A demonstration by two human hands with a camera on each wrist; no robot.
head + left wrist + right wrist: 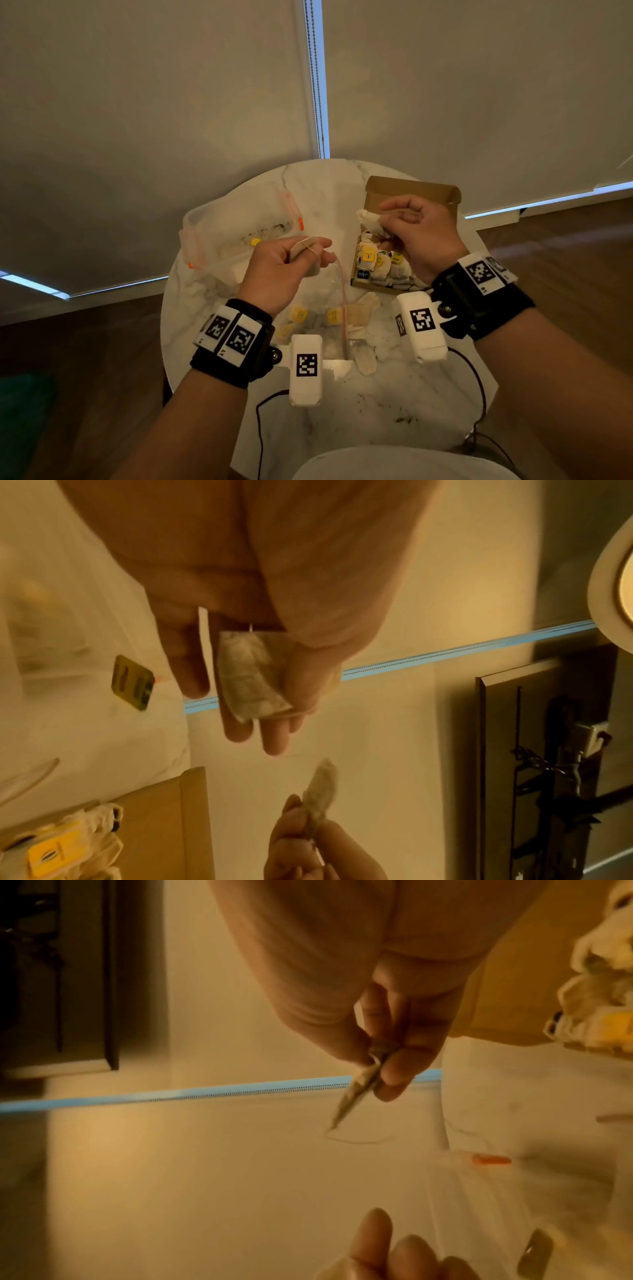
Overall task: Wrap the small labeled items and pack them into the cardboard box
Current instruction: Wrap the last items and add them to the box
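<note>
You are well into the job: the box (411,192), right of centre in the head view, already holds a packed layer of wrapped bags (383,270) with yellow tags, though its far end looks unfilled. Your left hand (284,267) pinches one tea bag (248,674) between thumb and fingers at frame centre, its string looped over a fingertip, so this one seems mid-wrap. Your right hand (418,233), above the box, is curled and pinches a second bag (359,1085) edge-on between thumb and forefinger, a loose thread trailing below it. Still to do: several bags (359,315) and yellow tags lie on the table (394,411) at lower centre, and one tag (255,242) sits in the clear tub (219,219) at centre left. The tags carry a dark oval mark; no writing is legible in any view.
</note>
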